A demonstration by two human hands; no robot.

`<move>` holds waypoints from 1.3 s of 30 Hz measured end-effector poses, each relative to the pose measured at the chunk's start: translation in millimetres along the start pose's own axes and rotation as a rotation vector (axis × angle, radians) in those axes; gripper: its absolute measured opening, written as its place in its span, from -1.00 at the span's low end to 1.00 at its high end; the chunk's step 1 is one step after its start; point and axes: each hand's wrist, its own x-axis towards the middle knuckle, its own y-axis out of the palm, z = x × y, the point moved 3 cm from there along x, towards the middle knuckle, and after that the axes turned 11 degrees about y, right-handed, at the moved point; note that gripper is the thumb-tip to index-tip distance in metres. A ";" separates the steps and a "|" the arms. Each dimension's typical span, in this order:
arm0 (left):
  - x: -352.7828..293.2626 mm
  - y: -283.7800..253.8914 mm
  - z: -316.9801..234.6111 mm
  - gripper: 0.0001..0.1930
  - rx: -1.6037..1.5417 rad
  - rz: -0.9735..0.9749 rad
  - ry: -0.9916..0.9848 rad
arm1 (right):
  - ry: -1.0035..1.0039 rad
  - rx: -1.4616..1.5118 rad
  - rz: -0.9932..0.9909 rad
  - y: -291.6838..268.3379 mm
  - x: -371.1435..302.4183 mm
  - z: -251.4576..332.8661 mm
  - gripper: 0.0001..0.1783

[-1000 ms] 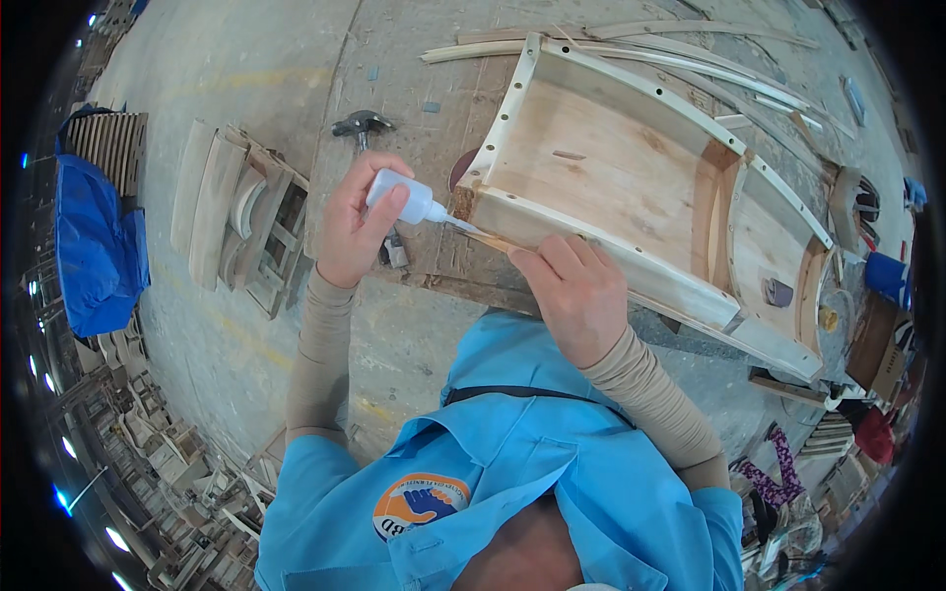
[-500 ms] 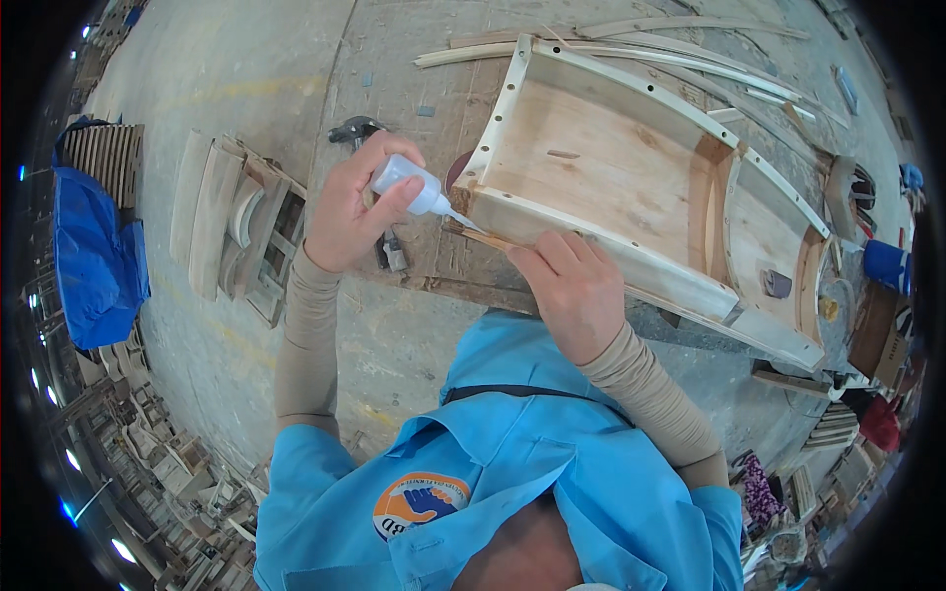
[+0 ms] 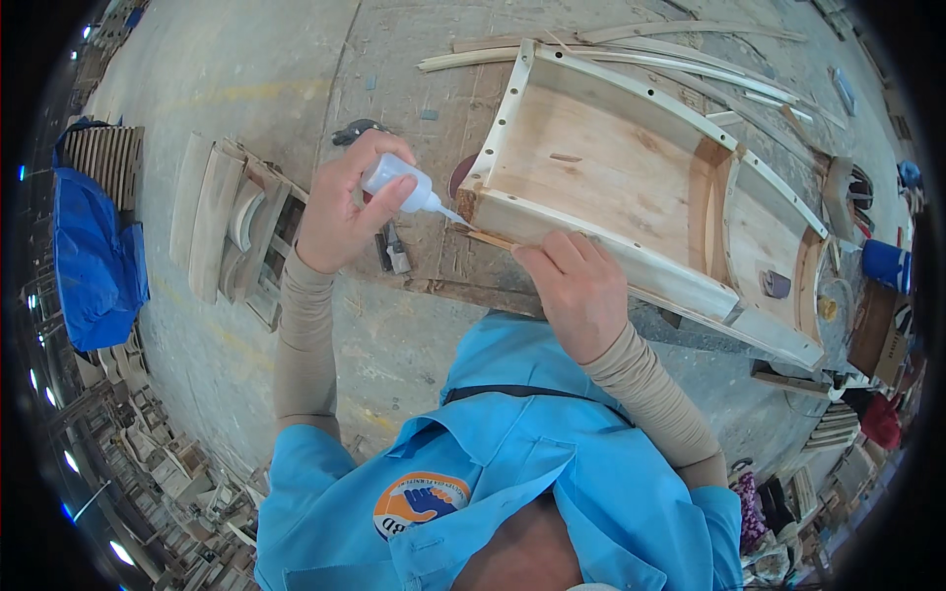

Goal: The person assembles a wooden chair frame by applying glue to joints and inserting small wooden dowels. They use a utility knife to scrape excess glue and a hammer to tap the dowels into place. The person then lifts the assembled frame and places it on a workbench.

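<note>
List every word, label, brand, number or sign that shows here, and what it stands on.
Round orange-and-blue badge on the light-blue work shirt: large letters, not copied here; rim text too small to read.
Cardboard box at far right: dark marking, too blurred to read.
Translucent squeeze bottle: no lettering visible.

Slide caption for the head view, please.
Left hand holding a squeeze bottle, nozzle near a thin wooden strip pinched in the right hand.

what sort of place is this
Probably a woodworking or furniture workshop: there is a large open wooden frame with holes along its edges, a group of curved wooden pieces, and long wooden strips.
</note>
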 end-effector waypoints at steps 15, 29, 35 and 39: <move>3.6 -3.7 -0.3 -0.79 0.033 0.032 -0.024 | 0.020 0.003 -0.031 -0.2 1.9 2.9 -0.78; -7.1 1.8 22.9 -0.80 -0.240 -0.149 -0.044 | 0.015 0.000 -0.023 3.3 -1.1 3.3 -0.83; -44.0 -5.5 80.6 -0.76 -0.871 -0.424 -0.165 | 0.028 0.002 -0.038 3.3 -2.3 4.2 -0.80; -63.8 -2.5 98.3 -0.68 -0.944 -0.622 -0.160 | 0.037 -0.006 -0.062 3.3 -3.7 4.5 -0.78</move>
